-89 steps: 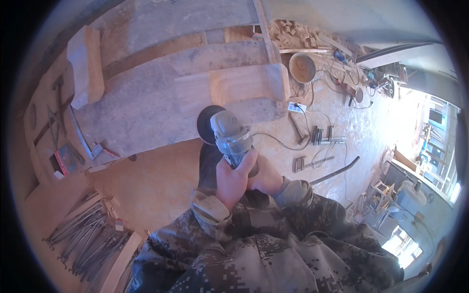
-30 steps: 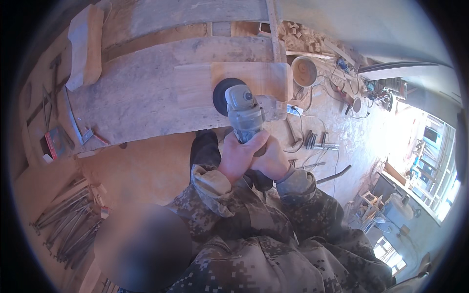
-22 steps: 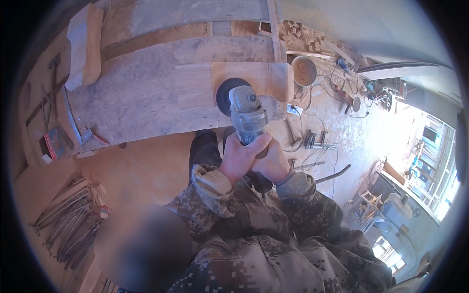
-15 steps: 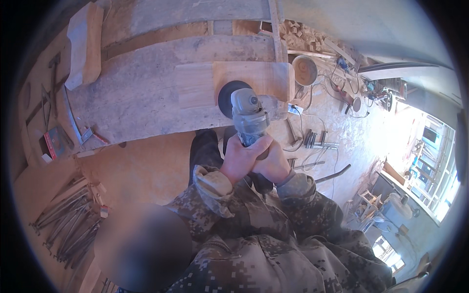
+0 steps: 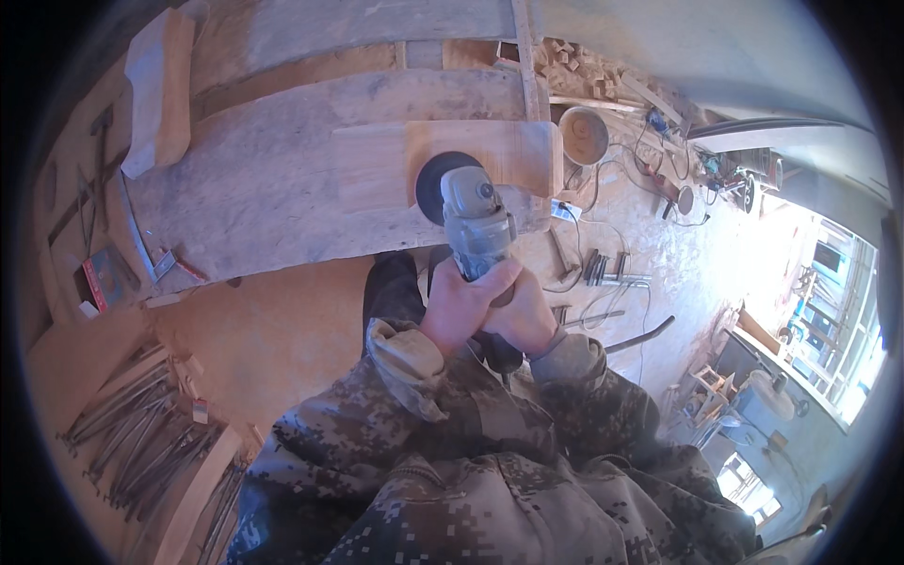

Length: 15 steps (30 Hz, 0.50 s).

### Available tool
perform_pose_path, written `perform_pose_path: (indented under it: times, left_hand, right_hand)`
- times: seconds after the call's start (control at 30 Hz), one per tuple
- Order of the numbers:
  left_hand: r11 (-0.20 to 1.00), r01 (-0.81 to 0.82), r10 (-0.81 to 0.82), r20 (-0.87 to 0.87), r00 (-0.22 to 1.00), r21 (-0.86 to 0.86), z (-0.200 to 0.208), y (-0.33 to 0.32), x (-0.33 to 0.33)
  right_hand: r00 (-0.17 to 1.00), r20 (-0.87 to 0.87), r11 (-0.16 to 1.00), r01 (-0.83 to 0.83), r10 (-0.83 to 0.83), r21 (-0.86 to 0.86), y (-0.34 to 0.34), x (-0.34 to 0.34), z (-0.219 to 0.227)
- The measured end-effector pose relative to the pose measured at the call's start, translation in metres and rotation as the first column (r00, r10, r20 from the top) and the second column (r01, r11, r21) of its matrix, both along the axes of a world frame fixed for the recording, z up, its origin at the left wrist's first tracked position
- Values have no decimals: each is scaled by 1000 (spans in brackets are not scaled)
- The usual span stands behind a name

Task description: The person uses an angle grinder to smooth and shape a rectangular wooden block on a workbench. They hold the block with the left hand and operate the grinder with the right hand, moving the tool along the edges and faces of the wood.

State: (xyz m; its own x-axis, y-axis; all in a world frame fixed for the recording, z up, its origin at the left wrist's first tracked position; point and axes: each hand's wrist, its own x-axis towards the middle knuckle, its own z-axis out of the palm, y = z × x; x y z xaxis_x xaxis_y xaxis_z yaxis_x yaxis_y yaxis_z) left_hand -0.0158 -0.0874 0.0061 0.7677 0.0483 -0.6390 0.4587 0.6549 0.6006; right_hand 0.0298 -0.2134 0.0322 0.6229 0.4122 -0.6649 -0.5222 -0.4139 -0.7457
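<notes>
Both of my hands are wrapped round the body of an angle grinder (image 5: 477, 224) with a dusty grey head. My left hand (image 5: 460, 309) grips it from the left, and my right hand (image 5: 527, 318) closes round its rear end. A round dark disc (image 5: 435, 185) at the grinder's head lies over a pale shaped wooden board (image 5: 513, 151). The board rests flat near the right end of a worn wooden workbench (image 5: 254, 212). Part of the board's surface is hidden under the disc and grinder head.
Another shaped wood piece (image 5: 160, 89) lies at the bench's far left. A red-edged box (image 5: 102, 282) is by its left corner. Metal clamps or bars (image 5: 127, 433) are heaped on the floor at lower left. Right of the bench are a round bowl-like container (image 5: 584, 136), a power strip (image 5: 566, 210) and cables.
The grinder and both hands have shifted very slightly left in view, with the disc still over the board. A dark blurred round shape at lower left is gone, baring a plank there.
</notes>
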Motion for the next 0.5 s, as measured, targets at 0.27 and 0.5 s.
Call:
perform_pose_path:
  times: [0.27, 0.5]
  left_hand:
    - [999, -34, 34, -3, 999, 9, -3, 6, 13]
    - [998, -25, 25, -9, 1000, -53, -1, -1, 19]
  right_hand:
    - [999, 7, 999, -43, 43, -3, 6, 19, -2]
    - [998, 53, 999, -22, 24, -41, -2, 19, -3]
